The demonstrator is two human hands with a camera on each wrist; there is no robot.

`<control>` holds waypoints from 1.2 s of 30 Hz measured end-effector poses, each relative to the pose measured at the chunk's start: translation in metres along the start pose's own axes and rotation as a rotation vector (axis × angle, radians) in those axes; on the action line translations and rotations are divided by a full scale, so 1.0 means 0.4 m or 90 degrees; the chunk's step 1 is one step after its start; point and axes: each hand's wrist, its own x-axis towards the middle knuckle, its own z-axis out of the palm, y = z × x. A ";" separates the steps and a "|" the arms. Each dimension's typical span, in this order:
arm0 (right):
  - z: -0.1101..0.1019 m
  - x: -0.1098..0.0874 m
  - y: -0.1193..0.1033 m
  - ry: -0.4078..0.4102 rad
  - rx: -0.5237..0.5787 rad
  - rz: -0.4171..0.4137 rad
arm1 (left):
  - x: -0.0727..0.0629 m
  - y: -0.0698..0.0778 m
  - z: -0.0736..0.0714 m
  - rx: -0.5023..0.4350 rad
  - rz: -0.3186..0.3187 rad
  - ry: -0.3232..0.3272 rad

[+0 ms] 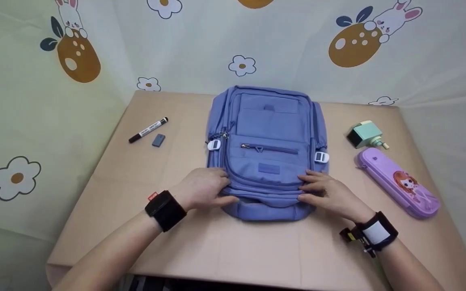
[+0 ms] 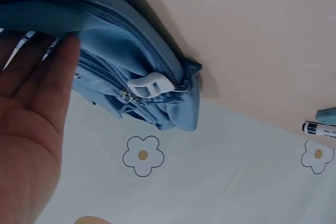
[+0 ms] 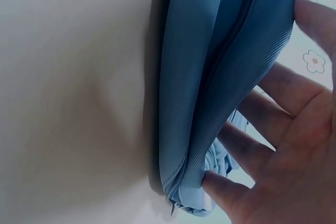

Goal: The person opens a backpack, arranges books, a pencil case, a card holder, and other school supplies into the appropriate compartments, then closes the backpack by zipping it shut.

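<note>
A blue backpack [image 1: 273, 121] lies flat with its front pocket side up, its bottom end towards the person. The left hand [image 1: 204, 188] rests on its lower left edge, thumb along the bottom seam. In the left wrist view that hand's fingers [image 2: 58, 72] lie fairly straight against the cloth. The right hand [image 1: 334, 196] touches the lower right corner with spread fingers. From the right wrist, the fingertips [image 3: 310, 17] press on the side of the bag [image 3: 247, 61], and the palm stays off it. The small front zip [image 1: 271, 149] looks closed.
On the left lie a black-and-white marker [image 1: 149, 129] and a small grey-blue block [image 1: 158, 140]. To the right are a mint-green pencil sharpener with a crank [image 1: 366, 134] and a purple pencil case [image 1: 399, 184]. Patterned cloth [image 1: 200, 44] walls the brown-covered table [image 1: 257, 250] on three sides.
</note>
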 end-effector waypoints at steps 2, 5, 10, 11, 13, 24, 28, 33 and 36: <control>0.002 0.000 -0.002 0.004 -0.011 0.002 | 0.022 0.022 -0.014 -0.005 -0.016 0.003; 0.002 0.000 -0.005 0.004 -0.033 0.005 | 0.071 0.066 -0.038 -0.029 -0.007 -0.003; 0.000 -0.001 -0.006 0.004 -0.042 0.015 | 0.175 0.165 -0.068 -0.037 0.042 -0.073; 0.001 0.000 -0.005 0.006 -0.038 0.015 | 0.195 0.185 -0.068 -0.038 0.045 -0.083; 0.004 0.003 -0.001 0.008 -0.023 0.016 | 0.231 0.220 -0.061 -0.049 0.040 -0.097; -0.055 0.011 0.037 -0.052 0.126 0.045 | 0.290 0.280 0.013 -0.016 -0.023 -0.126; -0.115 0.033 0.061 0.043 0.178 0.111 | 0.284 0.276 0.021 -0.056 -0.034 -0.107; -0.156 0.064 0.095 0.120 0.218 0.181 | 0.277 0.271 0.021 -0.109 -0.049 -0.109; -0.156 0.081 0.112 0.094 0.187 0.215 | 0.277 0.271 0.021 -0.139 -0.066 -0.116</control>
